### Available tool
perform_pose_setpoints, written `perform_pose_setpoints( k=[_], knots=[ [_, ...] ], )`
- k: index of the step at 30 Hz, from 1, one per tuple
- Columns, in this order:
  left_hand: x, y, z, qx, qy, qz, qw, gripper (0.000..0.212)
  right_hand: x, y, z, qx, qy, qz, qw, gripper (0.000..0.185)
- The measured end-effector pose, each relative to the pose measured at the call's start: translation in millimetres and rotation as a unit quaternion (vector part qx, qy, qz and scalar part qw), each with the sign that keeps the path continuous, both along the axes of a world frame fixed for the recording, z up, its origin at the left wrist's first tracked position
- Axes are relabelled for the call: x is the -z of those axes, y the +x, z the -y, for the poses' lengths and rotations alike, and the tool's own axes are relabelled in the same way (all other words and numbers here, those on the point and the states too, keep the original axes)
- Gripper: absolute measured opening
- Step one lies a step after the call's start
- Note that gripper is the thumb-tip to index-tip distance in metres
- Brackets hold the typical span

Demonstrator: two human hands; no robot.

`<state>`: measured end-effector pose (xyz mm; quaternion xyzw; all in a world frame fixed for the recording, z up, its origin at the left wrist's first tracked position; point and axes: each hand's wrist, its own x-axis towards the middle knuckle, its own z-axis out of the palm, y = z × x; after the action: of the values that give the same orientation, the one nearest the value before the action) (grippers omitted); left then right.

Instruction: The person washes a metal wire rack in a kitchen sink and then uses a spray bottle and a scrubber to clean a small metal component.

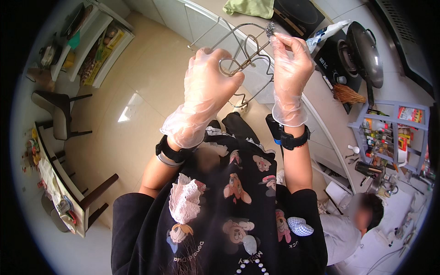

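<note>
In front of my body a metal wire rack (246,62) with bent loops is held up off the floor. My left hand (213,75), in a clear plastic glove, grips it by a loop near its middle. A tuft of steel wool (270,30) is pinched between the fingertips of my right hand (292,56), gloved the same way. This steel wool touches the rack's wire at its upper right corner. Part of the rack is hidden behind my left hand.
Along the right runs a counter (318,98) with a wok (364,55), a whisk broom (348,94) and a lilac rack (392,103) of bottles. A green cloth (249,7) lies beside a dark cooktop (297,15). Another person (340,230) is at lower right. A chair (56,110) stands left.
</note>
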<state>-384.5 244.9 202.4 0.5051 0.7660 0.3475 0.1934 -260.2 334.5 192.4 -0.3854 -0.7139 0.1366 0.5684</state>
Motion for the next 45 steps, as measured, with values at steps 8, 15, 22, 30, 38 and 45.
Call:
perform_pose_setpoints(
  k=[8, 15, 22, 30, 38, 45],
  knots=[
    [1, -3, 4, -0.013, -0.001, 0.048, 0.999, 0.037, 7, -8, 7, -0.013, -0.013, -0.029, 0.999, 0.014],
    [1, -5, 6, -0.034, -0.004, 0.058, 0.998, 0.031, 3, -12, 18, -0.021, 0.042, 0.025, 0.999, 0.012],
    [2, -3, 9, -0.041, -0.01, 0.091, 0.995, 0.031, 3, -16, 24, -0.012, 0.032, 0.002, 0.999, 0.013],
    [1, -1, 12, -0.031, 0.0, 0.087, 0.996, 0.032, 4, -12, 20, -0.015, -0.011, -0.038, 0.999, 0.012],
    [2, 1, 12, -0.025, 0.015, 0.054, 0.998, 0.032, 5, -9, 18, -0.017, -0.044, -0.07, 0.996, 0.012],
    [-3, 5, 11, -0.023, -0.012, 0.064, 0.998, 0.033, 5, -3, 13, -0.002, -0.046, -0.063, 0.997, 0.012]
  ],
)
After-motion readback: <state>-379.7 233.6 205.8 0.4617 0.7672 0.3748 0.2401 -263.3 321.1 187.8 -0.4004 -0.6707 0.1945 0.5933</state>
